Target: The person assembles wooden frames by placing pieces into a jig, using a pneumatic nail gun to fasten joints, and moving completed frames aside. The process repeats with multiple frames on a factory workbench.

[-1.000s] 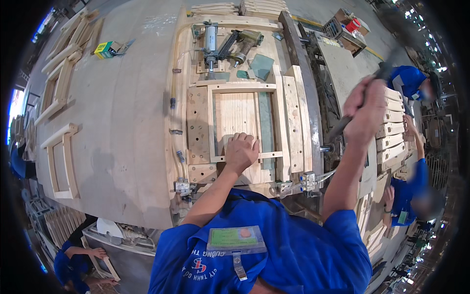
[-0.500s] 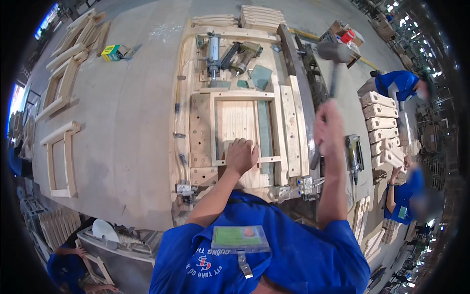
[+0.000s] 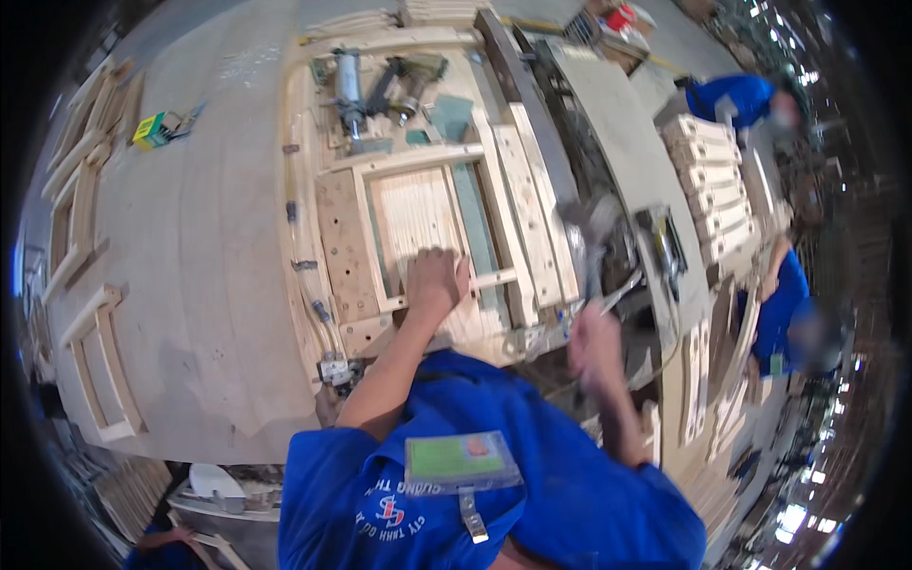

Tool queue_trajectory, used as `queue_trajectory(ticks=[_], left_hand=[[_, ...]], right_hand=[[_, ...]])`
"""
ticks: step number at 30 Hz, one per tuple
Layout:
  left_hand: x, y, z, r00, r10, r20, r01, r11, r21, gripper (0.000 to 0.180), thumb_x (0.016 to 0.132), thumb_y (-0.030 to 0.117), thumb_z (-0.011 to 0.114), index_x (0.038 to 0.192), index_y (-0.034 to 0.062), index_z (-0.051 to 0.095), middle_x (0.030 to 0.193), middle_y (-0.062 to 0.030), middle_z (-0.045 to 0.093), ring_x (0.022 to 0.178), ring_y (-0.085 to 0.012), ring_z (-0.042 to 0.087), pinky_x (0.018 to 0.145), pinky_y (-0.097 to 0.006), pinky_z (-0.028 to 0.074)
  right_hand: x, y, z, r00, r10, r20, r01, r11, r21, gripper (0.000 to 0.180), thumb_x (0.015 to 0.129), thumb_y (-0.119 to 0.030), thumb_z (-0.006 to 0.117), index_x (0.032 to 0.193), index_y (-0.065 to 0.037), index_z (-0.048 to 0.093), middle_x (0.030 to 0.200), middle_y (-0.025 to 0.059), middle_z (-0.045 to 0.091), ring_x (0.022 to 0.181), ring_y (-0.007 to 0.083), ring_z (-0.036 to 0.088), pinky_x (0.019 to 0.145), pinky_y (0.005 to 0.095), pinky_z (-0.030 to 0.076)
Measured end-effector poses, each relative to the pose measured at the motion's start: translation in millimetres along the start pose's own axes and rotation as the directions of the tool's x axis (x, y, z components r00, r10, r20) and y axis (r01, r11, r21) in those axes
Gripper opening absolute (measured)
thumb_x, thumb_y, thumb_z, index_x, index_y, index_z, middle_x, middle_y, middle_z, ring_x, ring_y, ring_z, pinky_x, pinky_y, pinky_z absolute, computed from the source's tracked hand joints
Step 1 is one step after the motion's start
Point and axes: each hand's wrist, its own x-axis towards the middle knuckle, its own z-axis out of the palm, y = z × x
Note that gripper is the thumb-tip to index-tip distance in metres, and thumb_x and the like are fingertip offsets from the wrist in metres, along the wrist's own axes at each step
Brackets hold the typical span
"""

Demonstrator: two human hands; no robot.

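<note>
Hammer point(image 3: 591, 266) swung lower: 1, head 12 o'clock, axis 12–6, right hand point(image 3: 595, 344) clenched round it; left hand point(image 3: 438, 283) on 1 frame point(image 3: 418, 160), grip unclear.

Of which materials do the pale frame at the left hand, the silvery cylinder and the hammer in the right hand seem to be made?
Frame: likely bare, matt wood; pale yellow, with no paint visible.
Cylinder: probably metal, smooth; it looks silvery grey and catches light.
Hammer: motion blur leaves material and finish open; the grey head could be metal or rubber.
</note>
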Motion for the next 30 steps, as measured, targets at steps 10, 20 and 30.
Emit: queue_trajectory(ticks=[10,20,30], left_hand=[[-9,-6,7,0.975,0.028,-0.218,-0.058,0.989,-0.133,0.033,0.101,0.038,0.065,0.109,0.0086,0.080,0.111,-0.0132,0.076,0.114,-0.0323,0.066,0.102,-0.048,0.050],[-1,-1,5,0.991,0.032,-0.133,-0.045,0.995,-0.094,0.041,0.103,0.042,0.062,0.096,0.0064,0.082,0.101,-0.0188,0.076,0.101,-0.0381,0.070,0.091,-0.050,0.054],[24,24,39,0.986,0.168,0.011,-0.164,0.972,-0.168,0.049,0.105,0.039,0.056,0.089,-0.0014,0.079,0.091,-0.0309,0.071,0.094,-0.0485,0.070,0.087,-0.058,0.054]], right_hand=[[163,-167,-20,0.782,-0.373,-0.500,0.620,0.375,0.689,0.050,0.116,-0.053,0.041,0.096,-0.008,0.051,0.065,0.0005,0.046,0.048,0.0107,0.042,0.044,0.0284,0.036],[231,-99,48,0.946,0.214,0.245,-0.323,0.718,0.617,0.048,0.115,-0.052,0.047,0.086,-0.014,0.051,0.056,-0.0036,0.042,0.040,0.0096,0.037,0.037,0.0309,0.029],[203,3,-2,0.964,-0.079,-0.252,0.022,0.975,-0.223,0.047,0.106,-0.046,0.062,0.105,0.001,0.066,0.086,0.0296,0.071,0.086,0.0486,0.072,0.078,0.0567,0.054]])
